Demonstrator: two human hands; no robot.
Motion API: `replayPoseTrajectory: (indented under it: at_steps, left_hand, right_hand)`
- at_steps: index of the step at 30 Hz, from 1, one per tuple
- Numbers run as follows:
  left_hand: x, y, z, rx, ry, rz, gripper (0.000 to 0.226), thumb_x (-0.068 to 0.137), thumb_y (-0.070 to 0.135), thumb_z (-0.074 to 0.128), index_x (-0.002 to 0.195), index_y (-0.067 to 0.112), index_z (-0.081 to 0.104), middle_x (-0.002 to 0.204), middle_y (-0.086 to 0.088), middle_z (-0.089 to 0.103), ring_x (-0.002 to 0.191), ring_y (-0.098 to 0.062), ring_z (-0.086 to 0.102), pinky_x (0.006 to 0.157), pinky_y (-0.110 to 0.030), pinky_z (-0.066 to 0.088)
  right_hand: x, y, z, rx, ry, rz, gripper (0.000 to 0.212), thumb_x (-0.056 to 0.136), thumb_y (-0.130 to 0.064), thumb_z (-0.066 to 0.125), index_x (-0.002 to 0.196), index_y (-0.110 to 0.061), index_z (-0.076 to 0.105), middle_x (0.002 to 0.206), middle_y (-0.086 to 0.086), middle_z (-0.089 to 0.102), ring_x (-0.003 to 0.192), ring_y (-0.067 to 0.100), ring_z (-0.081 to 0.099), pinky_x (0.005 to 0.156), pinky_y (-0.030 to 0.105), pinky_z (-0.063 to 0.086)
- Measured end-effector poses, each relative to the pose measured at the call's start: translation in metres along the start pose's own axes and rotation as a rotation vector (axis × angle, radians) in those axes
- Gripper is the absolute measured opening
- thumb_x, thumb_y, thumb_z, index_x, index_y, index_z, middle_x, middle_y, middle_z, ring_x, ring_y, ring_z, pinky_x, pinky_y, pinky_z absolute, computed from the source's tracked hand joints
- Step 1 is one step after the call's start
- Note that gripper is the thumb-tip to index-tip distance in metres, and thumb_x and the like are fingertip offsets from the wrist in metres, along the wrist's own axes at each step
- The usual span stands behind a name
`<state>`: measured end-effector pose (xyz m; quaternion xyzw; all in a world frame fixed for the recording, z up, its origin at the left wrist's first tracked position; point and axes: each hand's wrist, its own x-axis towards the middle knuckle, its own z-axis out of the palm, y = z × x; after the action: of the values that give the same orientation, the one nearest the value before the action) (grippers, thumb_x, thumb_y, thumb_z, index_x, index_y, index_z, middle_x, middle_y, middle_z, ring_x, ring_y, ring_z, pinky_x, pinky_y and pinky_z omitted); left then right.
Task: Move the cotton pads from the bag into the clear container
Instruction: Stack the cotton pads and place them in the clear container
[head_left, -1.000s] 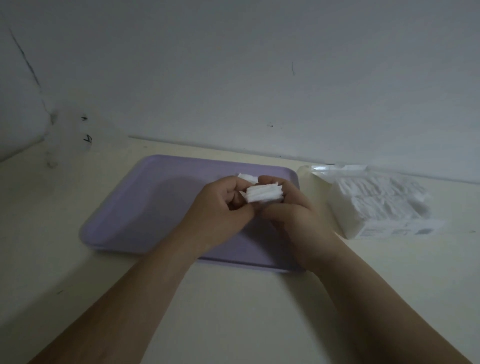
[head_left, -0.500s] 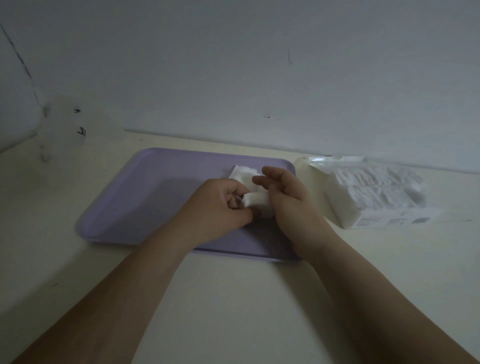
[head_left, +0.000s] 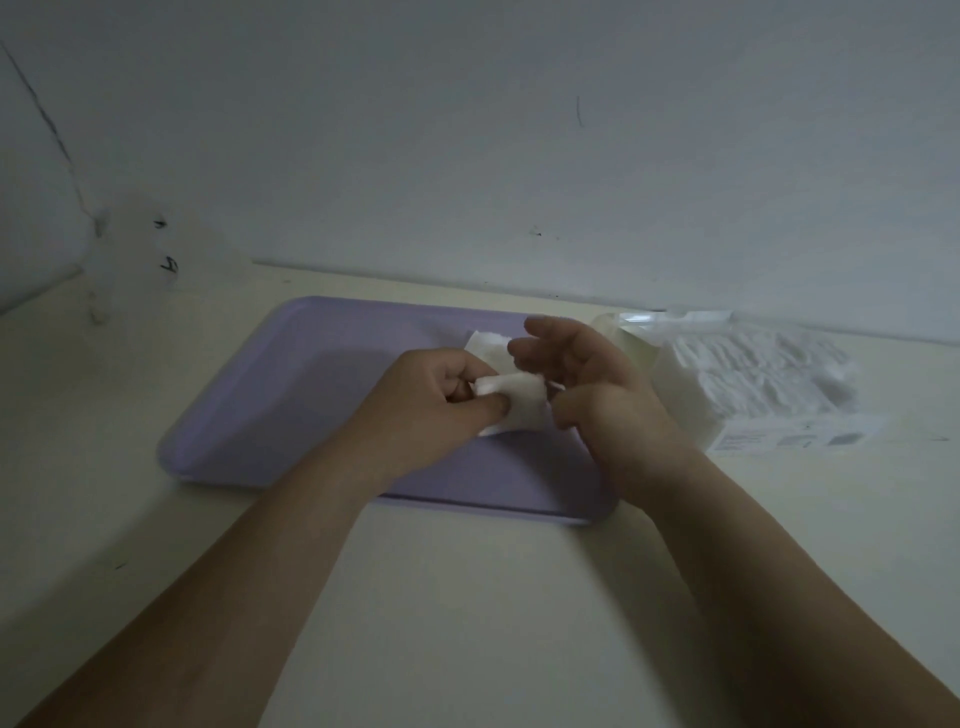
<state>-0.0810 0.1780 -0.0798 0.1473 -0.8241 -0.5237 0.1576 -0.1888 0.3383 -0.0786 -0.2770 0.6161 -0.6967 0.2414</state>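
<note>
Cotton pads (head_left: 511, 402), a small white stack of them, are being pinched between the thumb and curled fingers (head_left: 460, 371) of the left hand (head_left: 431, 400), above the right half of the purple tray (head_left: 291, 395). The right hand (head_left: 592, 384) is being held just beside the stack, its fingers (head_left: 545, 330) loosely extended and gripping nothing. Whether its thumb is touching the stack cannot be told. One loose pad (head_left: 485, 345) is lying flat on the tray just behind the hands, near the tray's far edge.

The tray is being carried by the desk (head_left: 467, 597), close to the desk's far edge along the wall. Off the tray's right edge the bag (head_left: 763, 384) is lying on its side on the desk, its open end turned toward the tray. Many white pads are showing through its plastic.

A hazy shape (head_left: 130, 254) near the desk's far left corner is perhaps the clear container, though it is too blurred for that to be told, and no pads are being seen in it. The task is therefore being judged as barely begun. One small batch is being handled outside the bag, nothing is shown as delivered, and the bulk of the pads is waiting to be taken out and carried across.
</note>
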Motion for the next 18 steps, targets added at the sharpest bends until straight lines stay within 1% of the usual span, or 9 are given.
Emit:
replayPoseTrajectory:
  at_steps: [2,4,6,7,9,11,14,16,18]
  left_hand:
    - [0.0,0.002,0.001,-0.024,0.017,-0.013,0.004,0.091,0.018,0.077,0.094,0.016,0.076,0.066,-0.009,0.063,0.057,-0.011,0.048,0.057,-0.026,0.039]
    - [0.0,0.006,0.001,-0.069,0.013,-0.031,0.004,0.092,0.018,0.076,0.096,0.017,0.076,0.065,-0.001,0.064,0.053,-0.009,0.049,0.052,-0.021,0.041]
    - [0.002,0.006,0.0,-0.112,0.04,-0.065,0.011,0.093,0.012,0.073,0.1,0.02,0.074,0.066,0.003,0.066,0.052,-0.008,0.053,0.05,-0.018,0.043]
    - [0.005,0.004,-0.002,-0.109,0.091,-0.079,0.016,0.092,0.008,0.071,0.101,0.02,0.073,0.068,0.004,0.068,0.053,-0.008,0.056,0.05,-0.019,0.044]
    - [0.012,-0.005,-0.006,0.019,0.227,-0.083,0.019,0.09,0.007,0.068,0.102,0.021,0.072,0.075,0.005,0.072,0.059,-0.009,0.062,0.058,-0.02,0.046]
    - [0.02,-0.014,-0.008,0.201,0.298,-0.084,0.019,0.089,0.012,0.067,0.104,0.022,0.071,0.088,0.006,0.073,0.076,-0.012,0.068,0.069,-0.022,0.047]
    - [0.032,-0.014,-0.004,0.305,0.267,-0.104,0.021,0.087,0.024,0.073,0.108,0.022,0.069,0.096,0.005,0.072,0.091,-0.015,0.069,0.079,-0.023,0.048]
    - [0.037,-0.007,0.001,0.376,0.214,-0.121,0.029,0.084,0.039,0.076,0.107,0.024,0.065,0.094,0.008,0.07,0.089,-0.014,0.066,0.08,-0.027,0.05]
    - [0.042,-0.001,0.006,0.437,0.183,-0.123,0.035,0.078,0.045,0.078,0.102,0.024,0.062,0.089,0.012,0.066,0.085,-0.013,0.065,0.077,-0.031,0.052]
  right_hand:
    - [-0.003,0.002,-0.003,-0.186,-0.067,-0.004,0.065,0.065,-0.008,0.071,0.127,-0.022,0.064,0.124,0.01,0.072,0.105,0.017,0.069,0.089,0.028,0.056]
    - [-0.003,0.007,-0.003,-0.263,-0.067,-0.023,0.05,0.076,-0.013,0.082,0.124,-0.02,0.069,0.117,0.01,0.077,0.102,0.022,0.073,0.093,0.037,0.06]
    - [-0.002,0.01,-0.004,-0.198,-0.001,-0.028,0.026,0.091,-0.002,0.077,0.114,-0.012,0.073,0.108,0.01,0.078,0.096,0.025,0.073,0.089,0.04,0.063]
    - [-0.001,0.008,-0.004,-0.139,0.035,-0.003,0.022,0.095,0.003,0.071,0.114,-0.006,0.072,0.105,0.012,0.076,0.094,0.023,0.071,0.082,0.036,0.064]
    - [-0.002,0.004,-0.005,-0.043,0.083,0.055,0.021,0.098,0.006,0.064,0.118,0.003,0.069,0.103,0.016,0.073,0.09,0.022,0.07,0.071,0.029,0.063]
    - [-0.002,0.001,-0.004,0.025,0.118,0.09,0.021,0.1,0.005,0.061,0.12,0.001,0.067,0.105,0.017,0.072,0.088,0.024,0.07,0.07,0.03,0.064]
    - [-0.001,0.002,-0.003,0.059,0.164,0.101,0.027,0.101,0.003,0.062,0.122,-0.012,0.065,0.108,0.017,0.07,0.094,0.026,0.071,0.075,0.037,0.066]
    - [0.0,0.002,-0.003,0.072,0.172,0.086,0.023,0.1,0.003,0.063,0.116,-0.014,0.067,0.11,0.019,0.071,0.091,0.025,0.073,0.077,0.04,0.066]
    - [0.0,0.002,-0.005,0.07,0.185,0.061,0.019,0.101,0.003,0.062,0.11,-0.013,0.067,0.106,0.017,0.073,0.087,0.021,0.074,0.076,0.04,0.065]
